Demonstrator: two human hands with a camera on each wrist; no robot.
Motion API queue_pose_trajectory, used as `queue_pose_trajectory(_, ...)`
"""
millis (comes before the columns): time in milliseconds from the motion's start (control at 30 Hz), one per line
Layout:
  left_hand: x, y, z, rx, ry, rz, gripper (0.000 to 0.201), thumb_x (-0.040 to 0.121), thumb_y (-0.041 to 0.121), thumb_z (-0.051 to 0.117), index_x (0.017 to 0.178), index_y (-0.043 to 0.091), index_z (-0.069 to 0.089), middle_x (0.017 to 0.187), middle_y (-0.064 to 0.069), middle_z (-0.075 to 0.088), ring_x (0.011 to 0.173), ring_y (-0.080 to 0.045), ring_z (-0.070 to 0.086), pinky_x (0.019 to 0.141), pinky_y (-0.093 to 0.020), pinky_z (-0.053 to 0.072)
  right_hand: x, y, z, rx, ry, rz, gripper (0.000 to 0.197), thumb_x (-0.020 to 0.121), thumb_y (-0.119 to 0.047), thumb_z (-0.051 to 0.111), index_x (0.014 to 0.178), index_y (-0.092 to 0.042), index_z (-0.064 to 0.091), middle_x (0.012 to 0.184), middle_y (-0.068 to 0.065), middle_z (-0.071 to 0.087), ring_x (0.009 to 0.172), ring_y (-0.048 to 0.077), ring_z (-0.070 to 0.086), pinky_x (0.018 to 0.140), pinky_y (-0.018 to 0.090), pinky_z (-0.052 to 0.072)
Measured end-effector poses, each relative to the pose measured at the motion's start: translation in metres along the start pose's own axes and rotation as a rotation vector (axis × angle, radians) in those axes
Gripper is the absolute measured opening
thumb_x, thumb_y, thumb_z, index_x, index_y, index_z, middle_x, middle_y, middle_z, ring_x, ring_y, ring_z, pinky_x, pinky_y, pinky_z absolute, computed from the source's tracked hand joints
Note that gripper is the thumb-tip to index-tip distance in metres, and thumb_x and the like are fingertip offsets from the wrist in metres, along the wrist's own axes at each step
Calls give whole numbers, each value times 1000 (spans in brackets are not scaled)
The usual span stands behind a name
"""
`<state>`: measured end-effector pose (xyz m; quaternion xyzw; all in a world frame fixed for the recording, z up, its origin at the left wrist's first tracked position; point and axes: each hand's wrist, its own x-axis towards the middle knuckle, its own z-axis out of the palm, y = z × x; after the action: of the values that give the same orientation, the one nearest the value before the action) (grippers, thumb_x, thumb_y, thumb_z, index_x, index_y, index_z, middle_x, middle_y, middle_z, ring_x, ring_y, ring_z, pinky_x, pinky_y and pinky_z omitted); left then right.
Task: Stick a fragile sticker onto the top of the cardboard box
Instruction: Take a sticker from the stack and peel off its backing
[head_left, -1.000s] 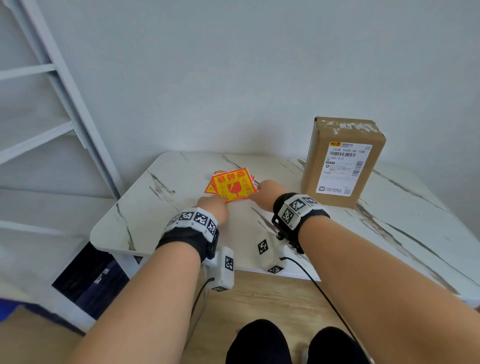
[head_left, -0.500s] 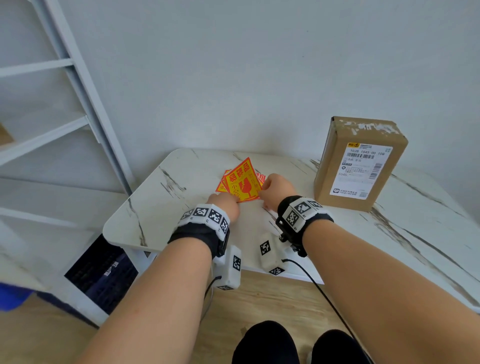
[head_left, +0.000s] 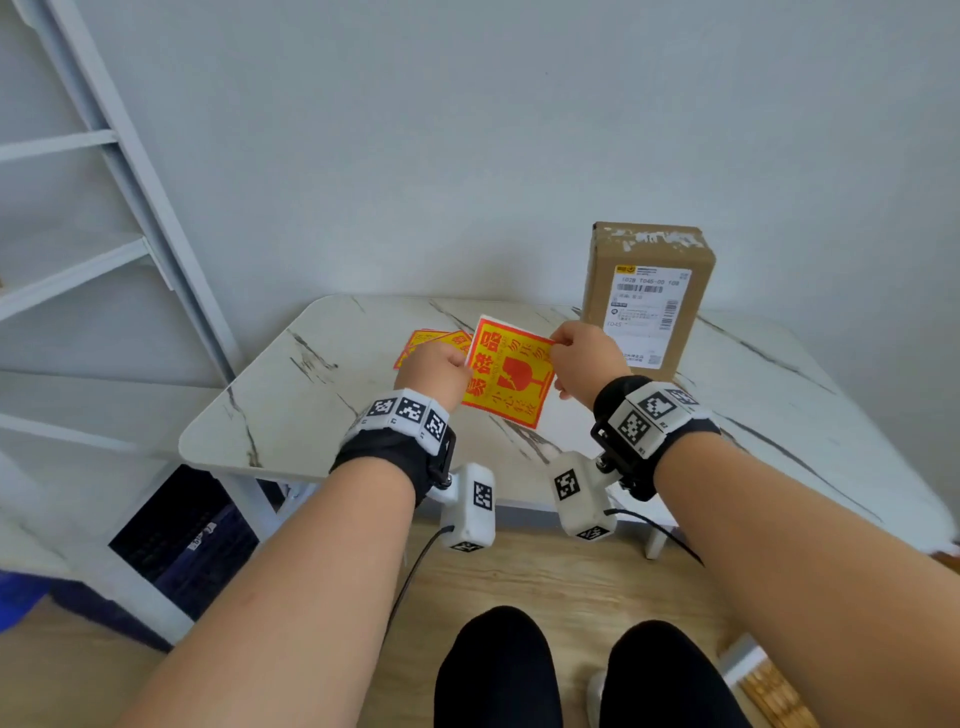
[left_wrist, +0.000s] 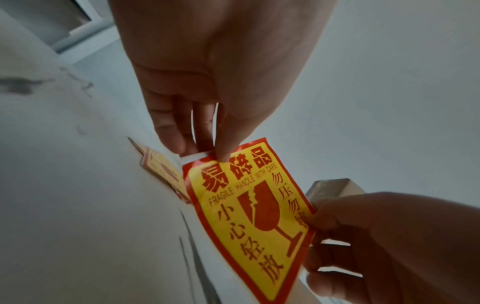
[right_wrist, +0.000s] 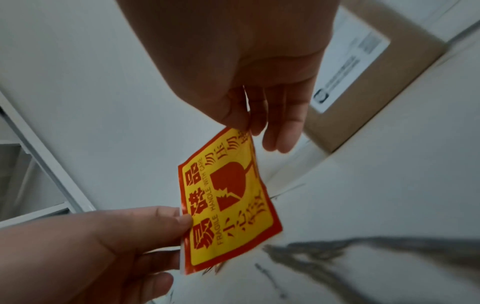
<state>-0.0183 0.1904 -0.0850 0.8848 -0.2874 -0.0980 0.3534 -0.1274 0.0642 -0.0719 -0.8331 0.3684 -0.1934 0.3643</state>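
A yellow and red fragile sticker (head_left: 506, 370) (left_wrist: 249, 205) (right_wrist: 228, 197) hangs in the air above the marble table (head_left: 291, 410), held between both hands. My left hand (head_left: 434, 370) (left_wrist: 218, 123) pinches its left edge, where a white backing strip shows. My right hand (head_left: 582, 361) (right_wrist: 259, 98) pinches the opposite corner between thumb and finger. The cardboard box (head_left: 647, 293) (right_wrist: 363, 78) stands upright at the table's back right, white shipping label facing me, just beyond my right hand.
More fragile stickers (head_left: 426, 343) (left_wrist: 161, 168) lie flat on the table behind my left hand. A white shelf frame (head_left: 119, 171) rises at the left. A dark bin (head_left: 182, 530) sits under the table's left side. My knees (head_left: 498, 670) are below the table edge.
Both hands have lifted one sticker off the pile on the table and raised it toward me, tilting it upright. The pile stays on the table.
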Motion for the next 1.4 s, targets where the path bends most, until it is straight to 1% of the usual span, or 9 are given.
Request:
queue_pose_trajectory(67, -8, 6, 14, -157, -53, -28, 8, 88, 13, 65, 85, 9, 72, 94, -17, 69, 81, -32, 67, 86, -36, 56, -8, 14, -13, -13, 26, 9, 24, 89, -6, 40, 103, -14, 57, 97, 10, 67, 86, 30, 68, 79, 44, 59)
queue_pose_trajectory(167, -23, 16, 36, -335, -167, -86, 11, 86, 6, 69, 96, 4, 71, 81, -10, 67, 61, -19, 63, 69, -32, 59, -18, 39, -27, -39, 61, 36, 37, 88, -7, 47, 124, -15, 49, 115, 11, 62, 91, 28, 66, 78, 40, 56)
queue_pose_trajectory(333, -38, 31, 71, -516, -300, -180, 13, 85, -2, 67, 97, 1, 65, 74, -11, 68, 56, -21, 66, 56, -29, 58, -33, 69, -41, -91, 162, 20, 52, 85, -7, 55, 135, -18, 44, 137, 11, 42, 99, 27, 58, 75, 31, 46)
queue_pose_trajectory(467, -42, 41, 89, -656, -311, -219, 10, 85, -6, 65, 84, 1, 59, 76, -14, 65, 59, -24, 65, 48, -28, 59, -41, 90, -45, -209, 211, -32, 30, 84, -13, 58, 114, -16, 63, 119, 11, 57, 108, 30, 55, 89, 39, 50)
queue_pose_trajectory(567, -42, 40, 95, -691, -276, -195, 15, 84, -5, 68, 77, 4, 58, 73, -14, 62, 55, -22, 64, 47, -27, 60, -47, 97, -41, -187, 96, -72, 15, 86, -13, 59, 94, -14, 71, 103, 4, 70, 99, 23, 63, 82, 33, 51)
queue_pose_trajectory(700, -47, 37, 96, -575, -237, -150, 12, 84, 6, 72, 92, 4, 63, 66, -11, 63, 31, -6, 56, 38, -16, 51, -53, 101, -32, -183, 1, -62, 14, 83, -12, 60, 88, -16, 72, 96, 0, 72, 93, 20, 64, 73, 26, 43)
queue_pose_trajectory(1100, -45, 33, 86, -284, -285, -118, 39, 79, 17, 76, 110, 10, 53, 51, -4, 52, 34, -13, 38, 37, -22, 32, -55, 101, -40, -157, -135, -83, 9, 75, -30, 74, 81, -23, 76, 82, -13, 63, 84, 10, 58, 62, 21, 40)
queue_pose_trajectory(1233, -45, 32, 87, -266, -280, -112, 43, 79, 20, 76, 114, 9, 54, 52, -3, 52, 35, -13, 39, 36, -21, 32, -52, 99, -35, -198, -169, -105, 18, 67, -38, 79, 78, -24, 76, 100, -6, 72, 95, 14, 62, 79, 31, 50)
queue_pose_trajectory(1400, -45, 31, 88, -267, -276, -95, 43, 80, 20, 76, 116, 9, 55, 55, -1, 51, 25, -3, 40, 31, -17, 32, -50, 96, -26, -219, -152, -70, 17, 65, -43, 78, 72, -28, 73, 86, -6, 69, 88, 17, 62, 84, 42, 52)
